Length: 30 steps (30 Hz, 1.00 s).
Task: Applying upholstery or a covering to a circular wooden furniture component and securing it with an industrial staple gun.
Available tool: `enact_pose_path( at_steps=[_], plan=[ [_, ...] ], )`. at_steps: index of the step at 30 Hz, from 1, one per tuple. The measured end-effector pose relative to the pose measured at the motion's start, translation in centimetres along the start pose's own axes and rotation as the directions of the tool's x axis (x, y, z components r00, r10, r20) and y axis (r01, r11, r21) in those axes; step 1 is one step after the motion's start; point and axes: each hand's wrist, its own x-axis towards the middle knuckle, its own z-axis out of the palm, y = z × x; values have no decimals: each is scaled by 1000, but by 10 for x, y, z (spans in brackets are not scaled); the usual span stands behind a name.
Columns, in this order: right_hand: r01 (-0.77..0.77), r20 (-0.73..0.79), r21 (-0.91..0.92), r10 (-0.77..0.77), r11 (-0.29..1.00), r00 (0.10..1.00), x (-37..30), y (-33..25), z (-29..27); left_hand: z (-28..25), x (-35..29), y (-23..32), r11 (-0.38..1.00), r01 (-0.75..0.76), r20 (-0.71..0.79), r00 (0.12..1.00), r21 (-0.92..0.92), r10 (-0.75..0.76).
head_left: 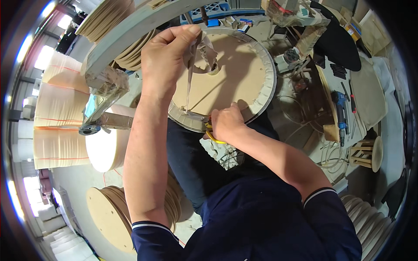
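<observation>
A round tan board (244,65) lies in front of me, with pale fabric folded over its rim (269,74). My left hand (167,56) is raised over the board's left side, its thumb and fingers pinching a strip of thin fabric (190,78). The strip hangs taut down to the near left rim. There my right hand (227,123) grips yellow-handled scissors (210,134). Their metal blades (197,116) point left along the rim, touching or very near the strip's lower end. The exact contact is too small to make out.
A grey machine arm (130,37) curves over the far left. Stacks of round boards (111,209) stand left, below tall foam rolls (61,113). At the right, a blue power tool (339,114) lies near a red-handled screwdriver (352,98). Small boxes (244,26) sit beyond the board.
</observation>
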Motion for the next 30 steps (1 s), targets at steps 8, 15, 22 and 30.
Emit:
enact_pose_path(
  at_steps=[8, 15, 22, 30],
  plan=[
    [-17, -45, -67, 14, 998, 999, 9, -8, 22, 1, 3, 1, 999, -7, 0, 1000, -45, 7],
    [1, 52, 40, -3, 999, 999, 19, -17, 11, 0, 6, 13, 997, -80, -56, 995, -20, 79],
    [-24, 120, -43, 29, 999, 992, 29, -25, -3, -4, 9, 11, 991, -89, -39, 996, -102, 85],
    [-137, 91, 268, 117, 954, 989, 3, 18, -27, -59, -9, 30, 919, -294, -159, 953, -261, 260]
  ],
)
